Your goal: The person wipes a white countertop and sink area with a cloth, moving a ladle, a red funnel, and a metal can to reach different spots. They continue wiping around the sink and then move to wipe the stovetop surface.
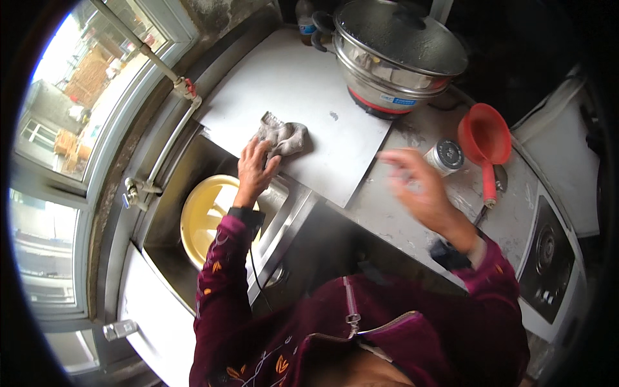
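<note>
My left hand (255, 171) reaches over the sink's edge onto a white board (246, 80). Its fingers are spread against the near side of a crumpled grey cloth (285, 138), without a visible grip on it. Blurred by motion, my right hand (420, 188) hovers above the worktop with no object seen in it. Closest to it is a jar with a dark lid (447, 157), partly hidden behind the hand. Below my left forearm, a yellow basin (196, 220) sits in the metal sink (167, 242).
A lidded steel steamer pot (394, 72) stands on the board's far right, a bottle (305, 24) beside it. A red dipper (485, 140) lies near a gas hob (546, 261). Water pipes (169, 140) run along the window side. A drinking glass (120, 330) lies at lower left.
</note>
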The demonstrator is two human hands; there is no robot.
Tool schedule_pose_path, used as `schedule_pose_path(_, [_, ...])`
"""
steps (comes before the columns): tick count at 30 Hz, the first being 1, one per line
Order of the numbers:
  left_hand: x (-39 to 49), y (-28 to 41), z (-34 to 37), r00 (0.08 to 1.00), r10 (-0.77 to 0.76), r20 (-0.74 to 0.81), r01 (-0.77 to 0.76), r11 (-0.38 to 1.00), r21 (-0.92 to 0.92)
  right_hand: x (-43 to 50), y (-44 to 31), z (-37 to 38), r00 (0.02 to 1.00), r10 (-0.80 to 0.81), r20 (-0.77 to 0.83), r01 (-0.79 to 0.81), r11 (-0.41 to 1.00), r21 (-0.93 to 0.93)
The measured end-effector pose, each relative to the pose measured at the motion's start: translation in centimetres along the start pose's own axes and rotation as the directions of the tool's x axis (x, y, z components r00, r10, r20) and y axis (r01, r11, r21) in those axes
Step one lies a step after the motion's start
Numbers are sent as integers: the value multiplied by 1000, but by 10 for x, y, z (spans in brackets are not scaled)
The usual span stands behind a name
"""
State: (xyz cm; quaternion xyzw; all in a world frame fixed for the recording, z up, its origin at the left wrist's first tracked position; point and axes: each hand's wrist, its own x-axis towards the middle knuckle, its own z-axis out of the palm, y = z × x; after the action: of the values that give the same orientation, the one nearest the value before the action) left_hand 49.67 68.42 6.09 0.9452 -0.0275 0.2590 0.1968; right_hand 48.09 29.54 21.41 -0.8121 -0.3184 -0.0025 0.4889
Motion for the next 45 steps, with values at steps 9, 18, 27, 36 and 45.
schedule_pose_path(9, [-114,-9,-77,915,-389,106,379,738,-559,147,42,226,883,-86,461,318,831,-456])
schedule_pose_path(18, [-203,-3,-121,775,-586,237,592,541,-597,188,95,276,872,24,490,294,773,-562])
schedule_pose_path(27, [-250,14,-122,608,-741,285,732,383,-564,309,174,192,980,133,-147,-194,800,-569])
schedule_pose_path(36, [-248,24,-95,492,-789,369,765,190,-615,340,186,220,823,518,-233,-528,547,-650])
schedule_pose_path(45, [-227,16,-82,605,-692,395,759,351,-548,288,180,162,850,451,274,-198,754,-626])
